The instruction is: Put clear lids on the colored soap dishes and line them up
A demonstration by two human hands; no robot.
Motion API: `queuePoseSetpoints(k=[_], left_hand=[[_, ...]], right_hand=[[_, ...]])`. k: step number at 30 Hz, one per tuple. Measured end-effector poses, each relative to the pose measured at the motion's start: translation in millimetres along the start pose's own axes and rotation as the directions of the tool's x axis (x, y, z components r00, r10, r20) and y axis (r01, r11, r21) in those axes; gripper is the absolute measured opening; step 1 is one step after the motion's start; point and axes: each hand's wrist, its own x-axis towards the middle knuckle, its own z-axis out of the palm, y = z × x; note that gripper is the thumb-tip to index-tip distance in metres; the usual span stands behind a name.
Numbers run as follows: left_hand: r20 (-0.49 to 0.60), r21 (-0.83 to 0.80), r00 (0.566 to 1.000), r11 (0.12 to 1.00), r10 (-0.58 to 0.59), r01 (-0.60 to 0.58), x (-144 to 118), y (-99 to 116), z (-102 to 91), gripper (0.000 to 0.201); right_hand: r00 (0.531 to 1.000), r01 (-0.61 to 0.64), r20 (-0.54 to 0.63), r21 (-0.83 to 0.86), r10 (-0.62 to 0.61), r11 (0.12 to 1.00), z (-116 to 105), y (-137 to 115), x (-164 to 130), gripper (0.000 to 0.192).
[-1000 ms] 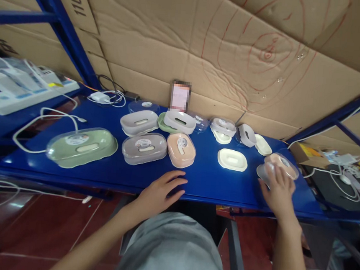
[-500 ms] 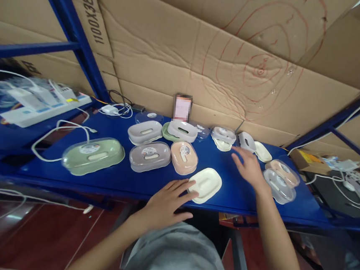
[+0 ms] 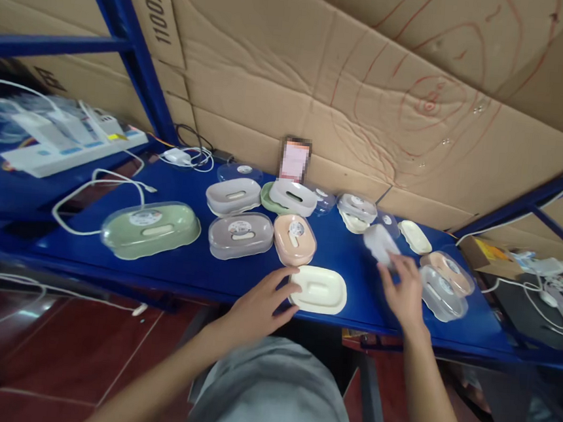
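Observation:
My left hand (image 3: pixel 264 301) has its fingers and thumb around the left end of a shallow cream oval tray (image 3: pixel 321 292) near the table's front edge. My right hand (image 3: pixel 404 291) grips the near end of a pale grey, slotted oval cover (image 3: pixel 380 243), blurred by motion. The cover hangs over the table, right of the tray. Behind it are a clear lid (image 3: pixel 389 223) and another cream tray (image 3: pixel 414 237). Beside my right wrist stand a lidded grey box (image 3: pixel 442 295) and a lidded peach box (image 3: pixel 449 272). Behind the near tray sits another lidded peach box (image 3: pixel 295 240).
Lidded grey (image 3: pixel 240 237) and green (image 3: pixel 152 229) boxes stand on the left. Farther back are a grey box (image 3: pixel 233 195), a loose grey cover (image 3: pixel 293 197) and a phone (image 3: pixel 294 159). A power strip (image 3: pixel 74 153) lies far left; a cardboard wall (image 3: pixel 254 71) rises behind.
My right hand has taken hold of the grey cover at the back right and brought it nearer. The cream tray under my left hand has turned to lie straighter along the table edge.

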Motion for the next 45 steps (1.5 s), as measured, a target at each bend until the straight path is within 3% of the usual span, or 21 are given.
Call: queuePoseSetpoints(k=[4, 9, 13, 17, 21, 23, 24, 26, 27, 30, 32, 36, 41, 45], left_hand=[[0.006, -0.078, 0.999, 0.996, -0.049, 0.05, 2.2, -0.4, -3.6, 0.054], [-0.001, -0.065, 1.0, 0.998, -0.012, 0.012, 2.1, -2.6, -2.3, 0.066], [-0.035, -0.023, 0.997, 0.998, 0.065, -0.066, -0.1, -4.4, -0.7, 0.048], [0.0, -0.023, 0.998, 0.997, 0.069, -0.069, 0.6, -3.1, -1.7, 0.046], [-0.009, -0.002, 0.999, 0.999, 0.047, -0.047, 1.5, -2.5, -0.8, 0.031], [-0.016, 0.005, 0.999, 0.999, 0.051, -0.051, 1.1, -2.7, -0.1, 0.031], [-0.017, 0.008, 0.999, 0.999, 0.052, -0.052, 0.7, -2.7, 0.0, 0.031], [-0.019, 0.012, 0.999, 0.999, 0.051, -0.051, 0.1, -2.3, -0.4, 0.031], [-0.021, 0.014, 0.999, 0.999, 0.05, -0.05, -0.1, -2.0, -0.7, 0.031], [-0.028, 0.017, 0.998, 0.998, 0.058, -0.057, -0.4, -1.1, -1.2, 0.031], [-0.023, 0.022, 0.998, 0.998, 0.062, -0.061, -0.5, -1.3, -1.0, 0.032], [-0.015, 0.025, 0.998, 0.998, 0.055, -0.055, -0.8, -3.2, 0.2, 0.032], [0.003, 0.017, 0.999, 0.998, 0.053, -0.053, -0.9, -4.6, 0.0, 0.031], [0.007, -0.003, 0.999, 0.999, 0.047, -0.047, -1.6, -4.1, -1.1, 0.031]], right_hand=[[0.941, 0.291, 0.117, 0.191, -0.316, 0.937, -9.2, -56.0, -54.9, 0.035], [0.85, 0.396, 0.256, 0.266, -0.46, 0.879, -10.4, -99.0, -61.9, 0.035], [0.811, 0.433, 0.305, 0.259, -0.499, 0.863, -2.7, -111.3, -55.5, 0.034], [0.806, 0.453, 0.306, 0.231, -0.506, 0.861, 4.4, -116.3, -61.8, 0.036], [0.782, 0.492, 0.31, 0.228, -0.541, 0.84, 6.8, -104.2, -54.3, 0.04], [0.806, 0.465, 0.299, 0.213, -0.511, 0.859, 10.2, -84.4, -29.3, 0.039], [0.847, 0.419, 0.277, 0.176, -0.453, 0.891, 13.4, -71.5, -11.0, 0.039], [0.944, 0.228, 0.243, -0.001, -0.221, 0.974, 22.7, -43.0, 31.7, 0.042], [0.965, 0.164, 0.213, -0.049, -0.15, 0.985, 28.4, -29.1, 53.0, 0.044], [0.994, 0.007, 0.109, -0.14, 0.009, 0.99, 46.4, 2.2, 98.1, 0.053], [0.996, -0.05, 0.06, -0.169, 0.061, 0.984, 56.1, 11.0, 105.6, 0.054], [0.994, 0.054, 0.106, -0.154, -0.038, 0.987, 67.2, 0.3, 84.6, 0.046], [0.935, 0.277, 0.243, -0.047, -0.258, 0.96, 77.8, -32.9, 66.9, 0.039], [0.955, 0.261, 0.165, -0.066, -0.248, 0.963, 81.6, -32.9, 79.2, 0.049]])
